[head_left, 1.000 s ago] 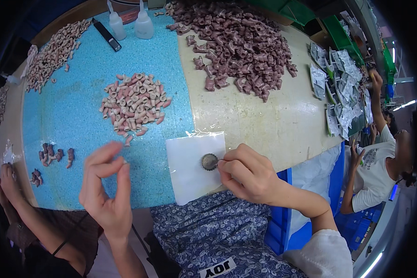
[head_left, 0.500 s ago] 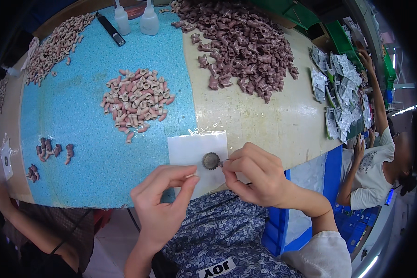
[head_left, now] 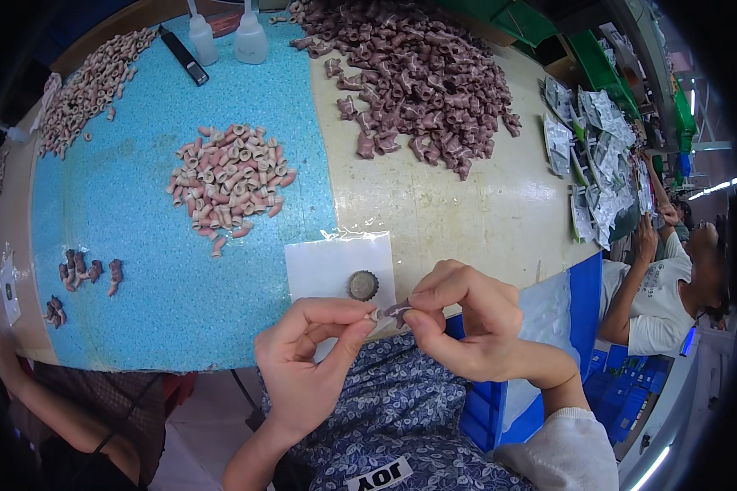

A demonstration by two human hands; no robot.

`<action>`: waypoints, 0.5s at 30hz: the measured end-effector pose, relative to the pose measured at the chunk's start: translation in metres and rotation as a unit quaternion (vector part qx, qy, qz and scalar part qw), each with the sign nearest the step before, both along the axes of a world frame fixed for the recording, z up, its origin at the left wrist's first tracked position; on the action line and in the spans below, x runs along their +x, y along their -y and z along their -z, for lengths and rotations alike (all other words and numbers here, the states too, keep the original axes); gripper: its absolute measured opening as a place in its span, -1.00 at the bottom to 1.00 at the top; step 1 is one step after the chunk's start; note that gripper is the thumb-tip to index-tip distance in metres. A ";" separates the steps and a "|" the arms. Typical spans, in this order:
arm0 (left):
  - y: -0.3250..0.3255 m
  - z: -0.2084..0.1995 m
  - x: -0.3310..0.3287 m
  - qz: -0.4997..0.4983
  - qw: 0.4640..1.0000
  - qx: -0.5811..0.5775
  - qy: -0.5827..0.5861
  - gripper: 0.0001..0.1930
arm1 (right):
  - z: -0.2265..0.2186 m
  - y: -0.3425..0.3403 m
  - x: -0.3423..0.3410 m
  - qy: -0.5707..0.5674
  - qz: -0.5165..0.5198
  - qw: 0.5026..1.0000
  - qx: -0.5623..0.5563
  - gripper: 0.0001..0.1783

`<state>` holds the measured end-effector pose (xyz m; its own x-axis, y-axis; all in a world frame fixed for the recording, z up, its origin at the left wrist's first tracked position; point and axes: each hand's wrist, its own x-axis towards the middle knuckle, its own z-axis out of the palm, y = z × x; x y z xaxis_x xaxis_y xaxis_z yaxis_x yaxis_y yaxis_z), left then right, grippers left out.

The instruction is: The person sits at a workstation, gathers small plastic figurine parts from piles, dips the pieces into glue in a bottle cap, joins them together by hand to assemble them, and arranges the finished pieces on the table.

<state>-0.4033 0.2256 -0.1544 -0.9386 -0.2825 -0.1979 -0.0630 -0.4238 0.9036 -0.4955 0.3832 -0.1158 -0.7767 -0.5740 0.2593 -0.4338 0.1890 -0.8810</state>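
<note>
My left hand (head_left: 313,356) pinches a small cream-rimmed hollow piece (head_left: 374,315) between thumb and forefinger; most of it is hidden by the fingertips. In a pinch too, my right hand (head_left: 477,327) holds a small purple-brown moulded piece (head_left: 397,312) with a pale line on it. The two pieces face each other at close range, with a slight gap. Just beyond them a crimped metal bottle cap (head_left: 363,286) lies on a white sheet (head_left: 309,266) under clear film.
Pink-and-cream pieces (head_left: 231,176) are heaped on the blue mat (head_left: 139,213). Purple-brown pieces (head_left: 434,90) form a large pile behind. Several joined pieces (head_left: 78,270) lie at left. Squeeze bottles (head_left: 251,41) stand beyond a black tool (head_left: 183,56). Silvery packets (head_left: 602,139) and a co-worker (head_left: 671,286) are at right.
Both hands have come together, bringing the cream-rimmed piece and the purple-brown piece close to each other below the bottle cap. The co-worker at right has lowered a raised arm.
</note>
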 end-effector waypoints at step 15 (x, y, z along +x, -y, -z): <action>-0.015 0.009 0.003 -0.113 0.954 -0.245 -0.135 -0.81 | 0.001 0.013 0.018 -0.073 -0.024 0.997 0.030 -0.76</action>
